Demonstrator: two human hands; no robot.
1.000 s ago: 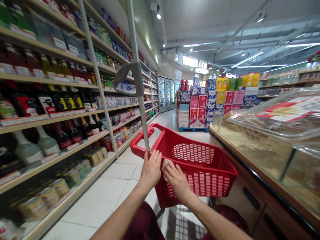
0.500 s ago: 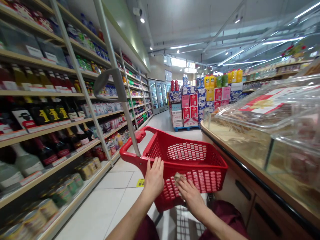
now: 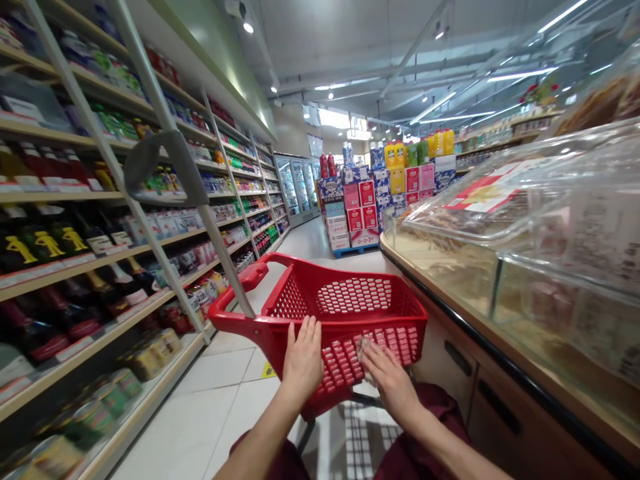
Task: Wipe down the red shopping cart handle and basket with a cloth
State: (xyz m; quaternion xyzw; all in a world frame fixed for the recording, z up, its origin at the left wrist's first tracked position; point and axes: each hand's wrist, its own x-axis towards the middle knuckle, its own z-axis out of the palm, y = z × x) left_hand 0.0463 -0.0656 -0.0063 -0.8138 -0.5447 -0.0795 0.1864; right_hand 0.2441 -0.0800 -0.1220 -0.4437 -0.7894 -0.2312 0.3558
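Note:
A red plastic shopping cart (image 3: 330,323) with mesh sides stands sideways in front of me, its handle end to the left. My left hand (image 3: 304,353) lies against the near side, fingers stretched out and fingertips at the upper rim. Lower on the same side, my right hand (image 3: 393,380) presses a crumpled greyish cloth (image 3: 364,348) to the slotted panel. Most of the cloth is hidden under the fingers. A grey metal pole (image 3: 220,253) with a grey loop grip (image 3: 165,167) rises at the cart's handle end.
Shelves (image 3: 115,257) of bottles and cans line the left. On the right runs a wooden counter (image 3: 450,333) with a black edge and clear plastic covers (image 3: 500,193). Stacked drink cartons (image 3: 363,207) stand on a blue pallet farther down the aisle.
The view has turned a little right, so the cart and shelves sit farther left. My right hand has slid the cloth rightward along the mesh. My left hand has also shifted right along the rim.

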